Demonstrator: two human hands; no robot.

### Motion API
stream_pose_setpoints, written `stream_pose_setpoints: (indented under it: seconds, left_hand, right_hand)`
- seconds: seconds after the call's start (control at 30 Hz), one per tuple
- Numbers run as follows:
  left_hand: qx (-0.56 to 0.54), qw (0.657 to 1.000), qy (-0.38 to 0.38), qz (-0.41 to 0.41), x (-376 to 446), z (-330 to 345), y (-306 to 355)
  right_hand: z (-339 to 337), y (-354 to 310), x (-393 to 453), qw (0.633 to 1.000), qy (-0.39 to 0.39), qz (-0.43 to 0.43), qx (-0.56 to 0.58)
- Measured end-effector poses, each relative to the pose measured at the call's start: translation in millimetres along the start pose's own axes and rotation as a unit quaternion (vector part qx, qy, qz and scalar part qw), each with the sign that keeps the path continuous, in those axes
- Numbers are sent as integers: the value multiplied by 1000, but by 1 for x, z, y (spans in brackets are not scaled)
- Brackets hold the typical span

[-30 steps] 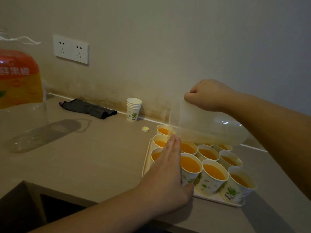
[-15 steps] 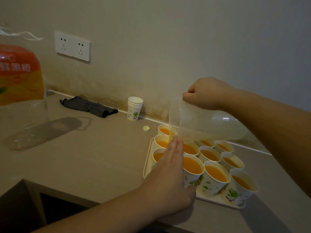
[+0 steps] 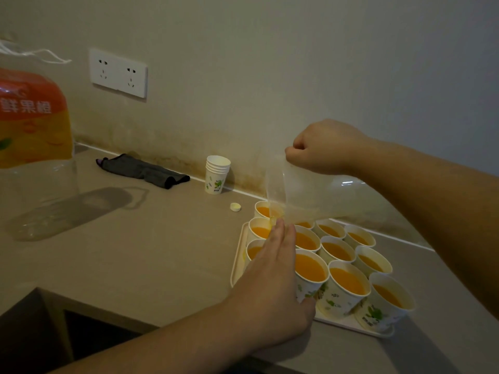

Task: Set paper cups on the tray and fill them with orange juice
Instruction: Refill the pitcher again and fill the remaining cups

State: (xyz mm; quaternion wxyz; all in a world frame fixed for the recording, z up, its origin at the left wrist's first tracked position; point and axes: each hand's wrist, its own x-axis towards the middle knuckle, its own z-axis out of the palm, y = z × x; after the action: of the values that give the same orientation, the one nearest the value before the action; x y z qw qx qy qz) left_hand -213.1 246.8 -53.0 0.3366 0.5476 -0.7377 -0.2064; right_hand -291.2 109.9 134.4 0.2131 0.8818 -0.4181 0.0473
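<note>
Twelve filled paper cups (image 3: 309, 268) on one tray (image 3: 237, 268), right hand (image 3: 324, 147) grip curled round tipped pitcher (image 3: 318, 198), left hand (image 3: 270, 287) fingers straight.

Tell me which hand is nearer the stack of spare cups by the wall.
Left. The left hand lies by the tray's near-left cups, right of the spare cups; the right hand, gripping the pitcher, is farther right.

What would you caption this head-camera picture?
Right hand tips a clear jug over juice-filled paper cups on a tray; left hand steadies one.
</note>
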Motion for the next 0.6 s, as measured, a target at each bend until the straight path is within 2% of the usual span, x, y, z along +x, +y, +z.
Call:
stream_pose_setpoints:
  seconds: [0.6]
  left_hand:
    - [36,999,3,-7,-3,-4,-3]
  right_hand:
    - [-6,-9,2,996,37,-75,-34]
